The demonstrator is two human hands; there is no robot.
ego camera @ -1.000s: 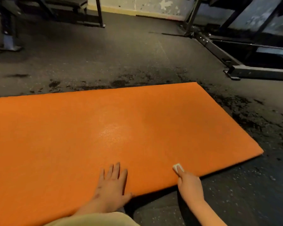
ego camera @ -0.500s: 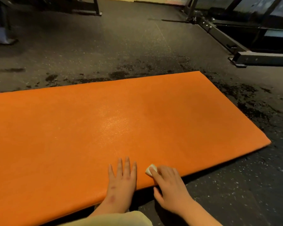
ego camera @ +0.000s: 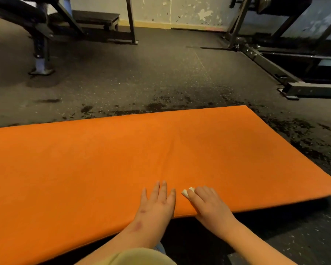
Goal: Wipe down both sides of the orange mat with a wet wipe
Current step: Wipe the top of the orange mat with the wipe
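Speckled gym floor (ego camera: pixel 161 79) carried the mat (ego camera: pixel 103 159), its long axis running left to right ahead of both hands; I judged my right hand (ego camera: pixel 208 204), pinching the wipe (ego camera: pixel 187 192) on the near edge, closer to the right end than my flat left hand (ego camera: pixel 158 202).

**Dim room, warm cast, soft detail**

The orange mat (ego camera: pixel 122 159) is the brightest surface, lit evenly from above and free of glare. Beyond its far edge the dark floor (ego camera: pixel 141 79) carries one pale patch of light, and the metal frames (ego camera: pixel 271 73) sink into murk. At its near edge a deep shadow pools under the forearms (ego camera: pixel 138 240). Straight lines bow toward the corners, and fine detail is soft throughout.
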